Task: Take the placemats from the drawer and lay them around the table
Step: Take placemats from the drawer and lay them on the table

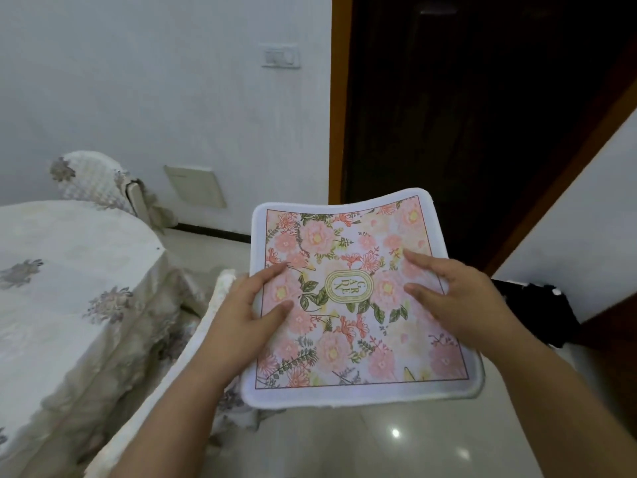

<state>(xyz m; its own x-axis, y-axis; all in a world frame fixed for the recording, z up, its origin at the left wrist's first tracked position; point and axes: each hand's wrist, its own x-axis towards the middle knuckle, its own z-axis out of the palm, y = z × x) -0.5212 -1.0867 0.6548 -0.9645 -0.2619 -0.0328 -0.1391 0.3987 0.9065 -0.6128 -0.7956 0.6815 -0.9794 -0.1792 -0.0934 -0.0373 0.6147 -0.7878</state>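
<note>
Pink floral, white-bordered fabric placemats (344, 343), seemingly stacked, were held in mid-air beyond the right edge of the white-clothed table (69, 250). They were pinched at both sides by the left hand (238, 305) and right hand (462, 298). A lower mat could be dropped, since the limp stack was gripped only at its edges.

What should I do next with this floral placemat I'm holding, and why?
Probably swing the placemat left, toward the cloth-covered table, ready to lay it down. The left hand and right hand grip it by its sides, in the air above the floor, and the table sits off to the left.
</note>
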